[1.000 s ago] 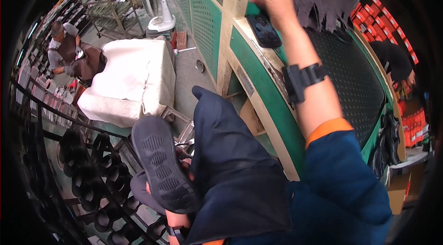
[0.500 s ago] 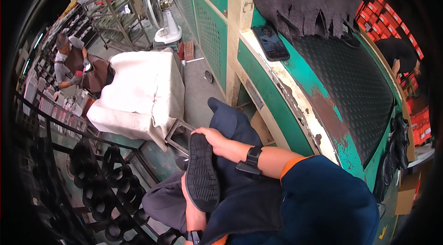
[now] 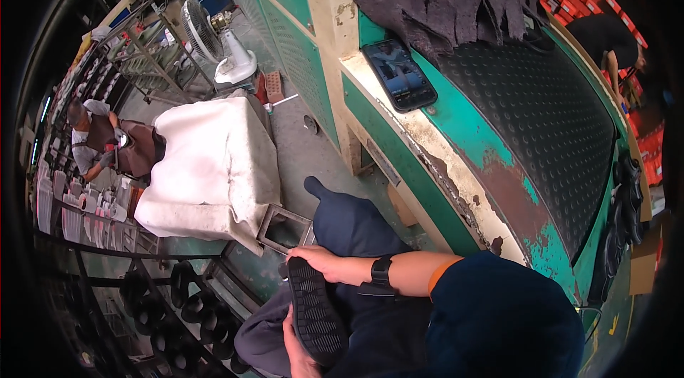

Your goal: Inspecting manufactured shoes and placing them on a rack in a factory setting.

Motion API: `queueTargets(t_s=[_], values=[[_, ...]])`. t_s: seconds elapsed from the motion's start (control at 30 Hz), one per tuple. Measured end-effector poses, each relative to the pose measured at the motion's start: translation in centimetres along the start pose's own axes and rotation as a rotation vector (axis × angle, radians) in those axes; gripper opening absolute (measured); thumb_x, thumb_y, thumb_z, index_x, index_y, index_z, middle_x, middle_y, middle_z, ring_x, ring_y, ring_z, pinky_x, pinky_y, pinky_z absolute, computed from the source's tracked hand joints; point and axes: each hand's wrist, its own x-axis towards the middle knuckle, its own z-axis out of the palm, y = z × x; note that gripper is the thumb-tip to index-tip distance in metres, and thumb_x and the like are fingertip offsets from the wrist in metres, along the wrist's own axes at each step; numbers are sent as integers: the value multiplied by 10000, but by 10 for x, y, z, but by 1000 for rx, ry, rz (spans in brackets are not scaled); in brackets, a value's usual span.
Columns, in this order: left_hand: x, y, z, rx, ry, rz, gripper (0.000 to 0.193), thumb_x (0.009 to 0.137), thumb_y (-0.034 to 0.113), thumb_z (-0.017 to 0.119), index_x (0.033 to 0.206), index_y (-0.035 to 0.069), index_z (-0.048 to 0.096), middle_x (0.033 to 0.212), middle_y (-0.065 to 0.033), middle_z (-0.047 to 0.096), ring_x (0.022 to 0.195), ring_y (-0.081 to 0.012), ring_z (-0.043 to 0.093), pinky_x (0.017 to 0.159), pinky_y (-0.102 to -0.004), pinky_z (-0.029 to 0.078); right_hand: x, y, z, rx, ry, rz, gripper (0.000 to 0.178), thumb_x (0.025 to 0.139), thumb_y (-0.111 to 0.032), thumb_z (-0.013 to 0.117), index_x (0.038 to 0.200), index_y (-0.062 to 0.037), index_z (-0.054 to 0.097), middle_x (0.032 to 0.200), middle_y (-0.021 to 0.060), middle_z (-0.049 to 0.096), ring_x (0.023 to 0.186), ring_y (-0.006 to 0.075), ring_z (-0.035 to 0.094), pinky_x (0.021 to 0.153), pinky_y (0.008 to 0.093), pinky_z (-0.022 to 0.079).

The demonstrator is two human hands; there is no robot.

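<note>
A black shoe (image 3: 317, 317) is held over my lap with its ridged black sole turned up toward me. My right hand (image 3: 313, 261) grips its far end, the fingers wrapped over the tip and partly out of sight. From below, my left hand (image 3: 295, 348) clasps the left side near the closer end, and the shoe hides most of those fingers. The shoe's upper is turned away and cannot be seen.
A white cloth-covered block (image 3: 206, 171) stands ahead, left of a green machine (image 3: 463, 121) bearing a phone (image 3: 400, 75). Black shoes (image 3: 153, 310) fill a rack at lower left. A white fan (image 3: 231, 57) stands farther back. One person (image 3: 100, 132) works at left, another (image 3: 605, 39) at far right.
The whole view has shifted, so the shoe and both hands appear lower in the picture. The shoe leans slightly more. Both hands keep their hold on it.
</note>
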Motion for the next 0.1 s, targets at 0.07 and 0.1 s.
queueTargets(t_s=[0.07,0.1], values=[[23,17,-6,391,44,238,681,998,324,525,1600,138,268,1628,-112,311,1452,-297,380,1154,-465,377,4,-1,0,-68,-23,-30,265,941,-319,648,975,-64,711,882,54,684,774,156,667,722,330,553],[41,31,-7,493,60,271,692,998,352,529,1613,217,242,1664,-108,231,1535,-292,208,1253,-448,159,4,0,0,-158,-19,-36,275,957,-309,648,994,-44,710,902,56,699,795,154,675,768,310,560]])
